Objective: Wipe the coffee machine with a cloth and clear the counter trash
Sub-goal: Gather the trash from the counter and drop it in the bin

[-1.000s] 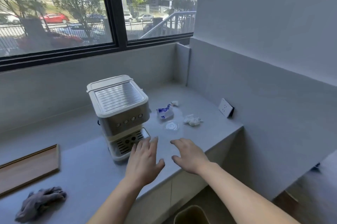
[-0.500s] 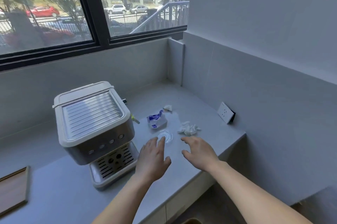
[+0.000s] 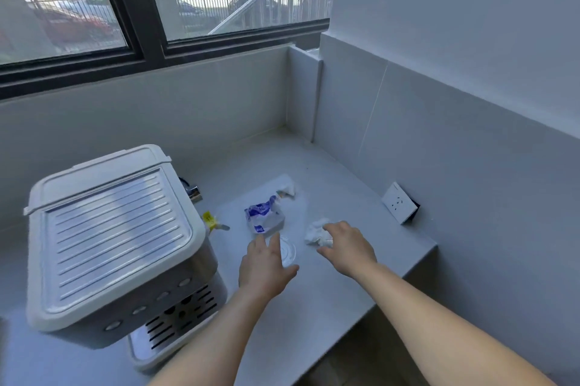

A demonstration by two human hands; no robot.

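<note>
Neither hand grips anything. The left hand (image 3: 265, 263) is spread flat, palm down, fingers apart, its fingertips over the near edge of the clear lid (image 3: 287, 249); whether it touches the lid cannot be told. The right hand (image 3: 346, 249) is open too, fingers loosely curled, their tips at the near side of the tissue (image 3: 317, 233), touching or just above it.

Going by size: one grey counter (image 3: 329, 172) fills the corner under one dark-framed window (image 3: 150, 2). One coffee machine (image 3: 116, 238) stands at the left of the counter, with a ribbed metal top, a row of round buttons on its front and a slotted drip tray below. A steam wand with one yellow tag (image 3: 208, 219) juts from its right side. One white wall socket (image 3: 398, 203) sits on the right-hand splashback, just above the counter.

The trash lies to the right of the machine, four pieces in all. One crumpled blue-and-white wrapper (image 3: 263, 217) lies farthest left, near the yellow tag. One clear round lid lies just in front of it. One balled white tissue sits to the right of the lid, apart from the wrapper. One small white scrap (image 3: 287, 189) lies behind the wrapper, touching or nearly touching it.

Two bare forearms reach in from the bottom edge.
</note>
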